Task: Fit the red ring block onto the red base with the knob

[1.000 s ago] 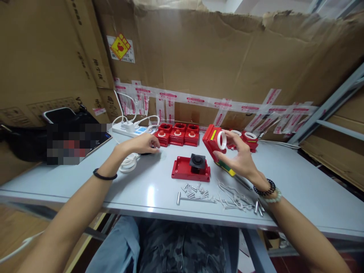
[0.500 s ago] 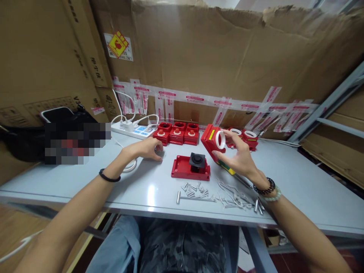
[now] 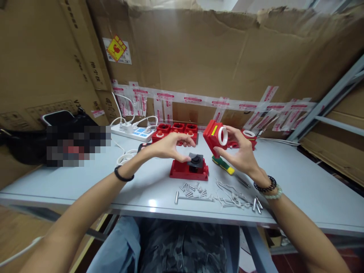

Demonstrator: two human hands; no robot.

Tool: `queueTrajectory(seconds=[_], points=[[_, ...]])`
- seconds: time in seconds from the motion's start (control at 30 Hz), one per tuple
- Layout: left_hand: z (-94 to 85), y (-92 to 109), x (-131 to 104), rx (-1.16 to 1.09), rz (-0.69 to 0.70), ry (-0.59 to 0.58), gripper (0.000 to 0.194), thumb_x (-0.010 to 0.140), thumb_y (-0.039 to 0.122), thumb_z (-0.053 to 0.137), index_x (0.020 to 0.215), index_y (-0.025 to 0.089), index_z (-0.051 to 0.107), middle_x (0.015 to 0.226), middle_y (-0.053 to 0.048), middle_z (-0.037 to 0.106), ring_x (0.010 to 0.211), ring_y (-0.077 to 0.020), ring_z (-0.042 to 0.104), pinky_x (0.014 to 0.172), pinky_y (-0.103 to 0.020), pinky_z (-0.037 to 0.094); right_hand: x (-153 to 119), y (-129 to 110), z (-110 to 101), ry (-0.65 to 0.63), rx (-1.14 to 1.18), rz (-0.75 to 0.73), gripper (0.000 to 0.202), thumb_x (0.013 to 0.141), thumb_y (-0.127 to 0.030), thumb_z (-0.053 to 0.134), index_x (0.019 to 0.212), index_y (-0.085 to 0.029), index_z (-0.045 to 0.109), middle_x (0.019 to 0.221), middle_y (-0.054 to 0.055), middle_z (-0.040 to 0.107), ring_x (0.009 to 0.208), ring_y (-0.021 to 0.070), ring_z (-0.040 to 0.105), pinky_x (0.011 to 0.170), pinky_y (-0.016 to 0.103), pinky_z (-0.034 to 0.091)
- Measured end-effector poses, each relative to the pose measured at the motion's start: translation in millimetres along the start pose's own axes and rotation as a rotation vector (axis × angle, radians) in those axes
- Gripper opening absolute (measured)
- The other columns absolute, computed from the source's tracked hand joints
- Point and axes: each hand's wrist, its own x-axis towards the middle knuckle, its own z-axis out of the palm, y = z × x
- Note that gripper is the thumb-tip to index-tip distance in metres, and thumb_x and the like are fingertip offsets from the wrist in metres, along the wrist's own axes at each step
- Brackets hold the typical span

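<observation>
My right hand [image 3: 239, 146] grips a red plastic housing [image 3: 212, 132] that has a white ring and a yellow label, holding it tilted above the table. My left hand [image 3: 174, 146] is open, fingers and thumb apart, over a flat red base [image 3: 182, 172]. Its thumb tip is close to a square black part [image 3: 196, 160] standing on that base; I cannot tell whether they touch. Below the right hand lies a green and yellow screwdriver [image 3: 223, 165]. Several screws [image 3: 193, 189] and a metal T-handle tool [image 3: 189, 197] lie in front of the base.
More red housings [image 3: 162, 129] stand along the back, and another with a white ring [image 3: 249, 135] is behind my right hand. A white power strip [image 3: 133, 131] with cables sits at the back left. Tangled white strings [image 3: 233, 195] lie front right. Cardboard [image 3: 199, 53] walls the table's rear.
My left hand has moved right, from the bare table to over the red base and black part. My right hand has lifted the red housing slightly, away from the screwdriver.
</observation>
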Motion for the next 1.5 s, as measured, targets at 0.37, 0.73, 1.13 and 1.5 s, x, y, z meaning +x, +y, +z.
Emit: queueTrajectory(seconds=[0.37, 0.73, 1.13, 1.5], points=[[17.8, -1.0, 17.6, 0.054, -0.014, -0.098, 0.04, 0.064, 0.035, 0.077, 0.096, 0.016, 0.064, 0.1, -0.006, 0.066, 0.092, -0.0204, 0.059, 0.082, -0.032, 0.045, -0.7, -0.2, -0.2, 0.008, -0.018, -0.013, 0.062, 0.069, -0.032, 0.077, 0.123, -0.018, 0.052, 0.121, 0.012, 0.063, 0.102, 0.0253, 0.063, 0.09, 0.045, 0.052], [18.2, -5.2, 18.5, 0.076, -0.021, -0.107, 0.043, 0.064, 0.04, 0.076, 0.097, 0.015, 0.065, 0.096, -0.006, 0.066, 0.087, -0.0203, 0.058, 0.076, -0.031, 0.045, -0.7, 2.1, 2.9, -0.006, -0.038, -0.02, 0.061, 0.069, -0.033, 0.076, 0.123, -0.021, 0.052, 0.12, 0.011, 0.063, 0.1, 0.0254, 0.063, 0.086, 0.045, 0.053], [18.9, -8.1, 12.9, 0.091, 0.043, -0.079, 0.055, 0.069, 0.046, 0.075, 0.113, 0.018, 0.058, 0.115, -0.009, 0.06, 0.104, -0.023, 0.055, 0.09, -0.036, 0.045, -0.7, 3.1, 5.6, -0.029, -0.045, -0.002, 0.06, 0.068, -0.035, 0.076, 0.123, -0.022, 0.052, 0.119, 0.011, 0.063, 0.1, 0.0261, 0.064, 0.086, 0.045, 0.053], [23.8, -10.3, 7.5, 0.031, 0.04, -0.111, 0.056, 0.069, 0.039, 0.077, 0.117, 0.019, 0.056, 0.117, -0.008, 0.064, 0.11, -0.0228, 0.059, 0.097, -0.037, 0.043, -0.7, 4.1, 8.4, -0.037, -0.049, -0.005, 0.061, 0.069, -0.035, 0.076, 0.123, -0.022, 0.052, 0.119, 0.01, 0.063, 0.1, 0.0256, 0.064, 0.085, 0.045, 0.054]])
